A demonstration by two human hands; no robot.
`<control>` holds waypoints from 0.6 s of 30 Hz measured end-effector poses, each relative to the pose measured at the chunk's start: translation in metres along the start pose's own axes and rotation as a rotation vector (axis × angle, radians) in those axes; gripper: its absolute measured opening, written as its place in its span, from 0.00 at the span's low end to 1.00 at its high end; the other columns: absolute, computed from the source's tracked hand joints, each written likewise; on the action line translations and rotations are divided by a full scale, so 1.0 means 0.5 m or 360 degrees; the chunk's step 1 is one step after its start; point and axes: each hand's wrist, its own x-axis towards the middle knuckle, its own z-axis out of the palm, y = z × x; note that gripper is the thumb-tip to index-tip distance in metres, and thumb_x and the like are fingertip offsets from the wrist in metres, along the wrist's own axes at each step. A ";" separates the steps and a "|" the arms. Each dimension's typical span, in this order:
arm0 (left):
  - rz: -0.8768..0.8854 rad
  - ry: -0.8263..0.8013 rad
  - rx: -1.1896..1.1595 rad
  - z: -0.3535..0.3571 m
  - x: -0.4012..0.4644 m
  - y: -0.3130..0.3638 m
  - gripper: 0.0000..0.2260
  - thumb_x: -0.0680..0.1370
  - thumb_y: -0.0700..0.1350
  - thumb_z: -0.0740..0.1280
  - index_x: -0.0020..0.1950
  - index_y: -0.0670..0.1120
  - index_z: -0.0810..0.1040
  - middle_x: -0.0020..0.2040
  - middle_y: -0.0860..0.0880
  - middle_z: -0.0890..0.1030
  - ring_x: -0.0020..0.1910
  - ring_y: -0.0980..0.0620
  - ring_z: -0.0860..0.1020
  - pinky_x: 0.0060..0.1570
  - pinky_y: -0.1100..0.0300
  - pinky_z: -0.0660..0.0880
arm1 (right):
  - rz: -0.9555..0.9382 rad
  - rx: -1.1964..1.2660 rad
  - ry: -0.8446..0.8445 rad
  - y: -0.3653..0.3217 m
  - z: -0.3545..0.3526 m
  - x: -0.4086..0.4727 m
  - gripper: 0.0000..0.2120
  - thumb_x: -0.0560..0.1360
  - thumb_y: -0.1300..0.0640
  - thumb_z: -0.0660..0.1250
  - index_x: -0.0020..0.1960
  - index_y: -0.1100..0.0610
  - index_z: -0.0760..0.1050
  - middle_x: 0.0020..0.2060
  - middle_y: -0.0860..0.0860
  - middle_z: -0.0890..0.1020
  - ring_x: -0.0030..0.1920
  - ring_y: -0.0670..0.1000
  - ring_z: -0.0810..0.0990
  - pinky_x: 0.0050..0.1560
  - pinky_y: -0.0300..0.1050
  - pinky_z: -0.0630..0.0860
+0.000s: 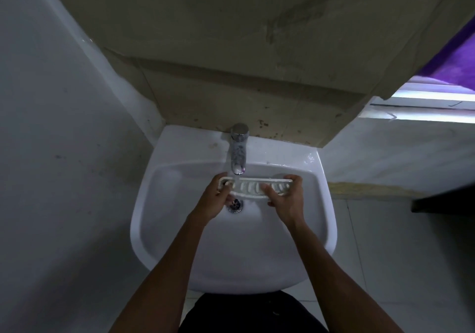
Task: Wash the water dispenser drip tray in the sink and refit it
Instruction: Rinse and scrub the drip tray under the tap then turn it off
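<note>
drip tray [253,187] long axis 9–3 o'clock under tap [239,152] | my left hand [218,196] clamps 9 end, right hand [285,196] clamps 3 end — stream nearer left | sink [180,242]

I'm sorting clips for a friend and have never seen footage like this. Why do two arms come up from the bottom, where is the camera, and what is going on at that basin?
There is no machine here. A person wears a wide-angle camera on the head, so you look forward and down along their own bare arms. That is why the picture bends at the edges.

Below is a white wall-hung sink with a chrome tap and a drain. The left hand and the right hand each grip one end of a long white slotted drip tray, holding it level over the bowl, just under the spout. Water seems to fall onto its left part, though that is faint. A purple cloth shows at upper right.
</note>
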 end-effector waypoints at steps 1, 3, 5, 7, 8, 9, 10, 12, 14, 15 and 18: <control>-0.0002 -0.0002 -0.0033 -0.003 -0.001 0.000 0.13 0.82 0.43 0.61 0.66 0.47 0.71 0.47 0.45 0.80 0.37 0.47 0.81 0.42 0.55 0.80 | 0.0007 0.0006 -0.0005 0.000 -0.002 0.001 0.28 0.61 0.43 0.81 0.52 0.42 0.67 0.56 0.61 0.74 0.46 0.58 0.83 0.30 0.49 0.83; -0.0037 -0.0008 -0.0109 -0.007 -0.003 0.001 0.12 0.82 0.43 0.59 0.65 0.47 0.73 0.49 0.45 0.81 0.37 0.46 0.83 0.40 0.57 0.81 | 0.0001 0.0001 -0.0028 0.000 -0.004 0.003 0.28 0.61 0.42 0.81 0.51 0.40 0.66 0.56 0.61 0.74 0.46 0.58 0.84 0.31 0.49 0.83; -0.0064 0.0015 -0.0115 -0.008 -0.003 -0.001 0.12 0.83 0.41 0.56 0.63 0.46 0.74 0.49 0.44 0.82 0.35 0.45 0.84 0.38 0.57 0.81 | -0.0005 -0.0025 -0.0047 0.001 -0.004 0.003 0.28 0.62 0.43 0.80 0.52 0.42 0.66 0.56 0.61 0.74 0.46 0.58 0.83 0.31 0.48 0.83; -0.0032 0.0070 -0.0001 -0.007 -0.003 -0.002 0.12 0.82 0.42 0.56 0.60 0.48 0.77 0.48 0.42 0.82 0.35 0.44 0.84 0.38 0.55 0.81 | -0.0005 -0.0017 -0.0045 0.002 -0.002 0.001 0.27 0.62 0.43 0.80 0.52 0.41 0.67 0.56 0.61 0.74 0.47 0.59 0.83 0.31 0.48 0.83; -0.0021 0.0108 0.0068 -0.007 -0.004 -0.001 0.11 0.82 0.43 0.57 0.57 0.50 0.79 0.47 0.43 0.83 0.35 0.44 0.84 0.38 0.55 0.82 | 0.0001 -0.0005 -0.0039 0.002 -0.002 -0.001 0.27 0.61 0.42 0.80 0.51 0.40 0.67 0.56 0.61 0.74 0.47 0.59 0.83 0.31 0.48 0.83; -0.0020 0.0150 0.0119 -0.007 -0.005 -0.002 0.11 0.81 0.44 0.58 0.55 0.50 0.80 0.45 0.44 0.83 0.34 0.45 0.85 0.38 0.54 0.82 | 0.0012 0.0001 -0.0034 0.003 -0.002 -0.003 0.27 0.61 0.42 0.80 0.51 0.39 0.67 0.56 0.61 0.74 0.48 0.59 0.83 0.31 0.48 0.83; -0.0028 0.0187 0.0150 -0.006 -0.006 0.000 0.10 0.81 0.44 0.60 0.55 0.50 0.80 0.44 0.44 0.84 0.34 0.45 0.85 0.38 0.54 0.82 | 0.0024 0.0000 -0.0033 0.004 -0.003 -0.004 0.27 0.61 0.42 0.80 0.52 0.40 0.67 0.57 0.61 0.74 0.49 0.59 0.83 0.31 0.49 0.83; -0.0066 0.0224 0.0144 -0.008 -0.004 -0.003 0.10 0.80 0.45 0.62 0.57 0.48 0.81 0.42 0.42 0.84 0.34 0.45 0.85 0.37 0.55 0.82 | 0.0041 -0.0008 -0.0041 0.008 -0.007 -0.005 0.30 0.61 0.42 0.80 0.54 0.44 0.66 0.57 0.61 0.74 0.50 0.59 0.83 0.32 0.49 0.83; -0.0090 0.0208 0.0118 -0.011 -0.002 -0.005 0.09 0.80 0.44 0.64 0.55 0.49 0.82 0.42 0.43 0.83 0.35 0.46 0.85 0.36 0.58 0.82 | 0.0048 -0.0005 -0.0049 0.012 -0.014 -0.007 0.31 0.62 0.43 0.80 0.56 0.46 0.66 0.57 0.61 0.74 0.50 0.59 0.83 0.32 0.50 0.83; -0.0077 0.0176 0.0115 -0.014 0.000 -0.005 0.08 0.79 0.45 0.64 0.53 0.51 0.82 0.42 0.43 0.83 0.35 0.47 0.84 0.37 0.59 0.81 | 0.0051 -0.0002 -0.0051 0.014 -0.018 -0.007 0.31 0.62 0.43 0.80 0.56 0.47 0.66 0.57 0.61 0.73 0.49 0.59 0.83 0.32 0.50 0.83; -0.0062 -0.0059 0.0134 -0.021 0.001 0.005 0.09 0.81 0.43 0.63 0.56 0.54 0.80 0.47 0.46 0.82 0.38 0.51 0.82 0.40 0.62 0.80 | 0.0037 -0.0011 -0.0048 0.017 -0.031 -0.006 0.32 0.62 0.44 0.81 0.58 0.48 0.66 0.58 0.60 0.73 0.50 0.59 0.83 0.33 0.51 0.84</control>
